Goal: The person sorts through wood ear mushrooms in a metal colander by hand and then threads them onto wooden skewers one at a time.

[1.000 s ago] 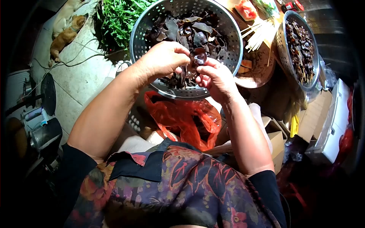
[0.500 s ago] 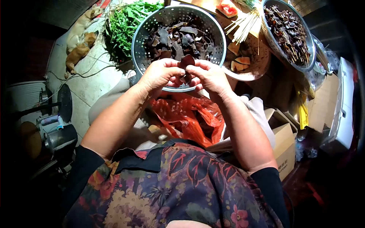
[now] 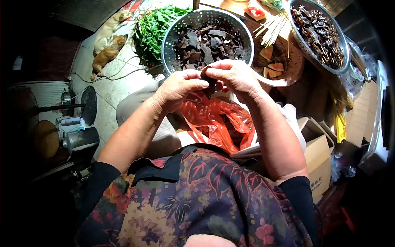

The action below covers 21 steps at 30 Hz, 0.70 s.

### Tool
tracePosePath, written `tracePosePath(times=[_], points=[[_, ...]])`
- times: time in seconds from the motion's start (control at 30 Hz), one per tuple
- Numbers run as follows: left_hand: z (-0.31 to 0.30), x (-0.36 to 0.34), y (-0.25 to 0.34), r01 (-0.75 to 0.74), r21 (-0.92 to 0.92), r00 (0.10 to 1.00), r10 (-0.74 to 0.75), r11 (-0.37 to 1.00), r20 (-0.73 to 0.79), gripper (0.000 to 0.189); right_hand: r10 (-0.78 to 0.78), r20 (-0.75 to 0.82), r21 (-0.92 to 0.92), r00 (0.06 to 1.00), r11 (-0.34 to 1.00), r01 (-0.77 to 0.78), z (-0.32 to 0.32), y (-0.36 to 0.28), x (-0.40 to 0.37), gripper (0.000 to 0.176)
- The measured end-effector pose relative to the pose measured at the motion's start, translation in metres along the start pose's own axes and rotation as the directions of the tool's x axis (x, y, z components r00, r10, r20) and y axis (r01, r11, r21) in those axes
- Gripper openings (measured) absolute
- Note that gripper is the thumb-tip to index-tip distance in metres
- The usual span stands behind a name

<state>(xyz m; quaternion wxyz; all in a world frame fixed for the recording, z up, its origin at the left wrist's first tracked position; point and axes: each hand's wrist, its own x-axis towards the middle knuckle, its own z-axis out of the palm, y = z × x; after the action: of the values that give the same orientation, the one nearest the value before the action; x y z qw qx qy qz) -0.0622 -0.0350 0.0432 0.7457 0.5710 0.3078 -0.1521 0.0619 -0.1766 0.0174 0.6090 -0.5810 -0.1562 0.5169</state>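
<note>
Both my hands meet in front of me over the near rim of a metal colander (image 3: 165,53). Between them is a dark brown piece of wood ear mushroom (image 3: 210,87). My right hand (image 3: 238,79) pinches its upper edge with thumb and forefinger. From the other side, my left hand (image 3: 177,91) closes on it, thumb stretched across; some fingers are hidden. Many loose wood ear pieces (image 3: 216,43) fill the colander. Just below my hands, a red plastic bag (image 3: 218,119) lies across my lap.
Bamboo skewers (image 3: 271,31) lie beyond a basin (image 3: 288,80) holding melon pieces (image 3: 272,70). At right stands a bowl of skewered wood ear (image 3: 319,37). Greens (image 3: 158,33) and two dogs (image 3: 109,55) are at left; a cardboard box (image 3: 317,164) is at right.
My hands have come down slightly, toward the red bag. The wood ear piece between them has turned and shows less of its face. The whole view has shifted.
</note>
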Motion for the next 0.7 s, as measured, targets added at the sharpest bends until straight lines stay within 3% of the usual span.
tracePosePath(times=[0.17,0.27,0.43,0.63,0.7], points=[[-0.001,-0.014,-0.001,-0.065,0.062,0.996,0.068,0.996,-0.053,0.018,0.028,0.135,0.131,0.99,0.99,-0.046,-0.001,-0.006,-0.008,0.025],[0.002,-0.02,-0.004,-0.16,-0.051,0.981,0.153,0.986,-0.116,0.017,0.019,0.137,0.17,0.99,0.984,-0.043,-0.001,-0.005,-0.008,0.021],[0.008,-0.026,-0.004,-0.19,-0.062,0.973,0.179,0.98,-0.146,0.018,-0.052,0.106,0.025,0.993,0.998,0.05,0.002,-0.005,-0.007,0.013],[0.017,-0.027,0.003,-0.217,0.009,0.96,0.215,0.976,-0.18,0.017,-0.09,0.108,0.018,0.99,0.996,0.089,0.009,-0.009,-0.012,0.009],[0.019,-0.026,0.007,-0.236,0.054,0.963,0.241,0.97,-0.118,0.017,-0.084,0.073,-0.051,0.994,0.995,0.088,0.013,-0.011,-0.011,0.01]])
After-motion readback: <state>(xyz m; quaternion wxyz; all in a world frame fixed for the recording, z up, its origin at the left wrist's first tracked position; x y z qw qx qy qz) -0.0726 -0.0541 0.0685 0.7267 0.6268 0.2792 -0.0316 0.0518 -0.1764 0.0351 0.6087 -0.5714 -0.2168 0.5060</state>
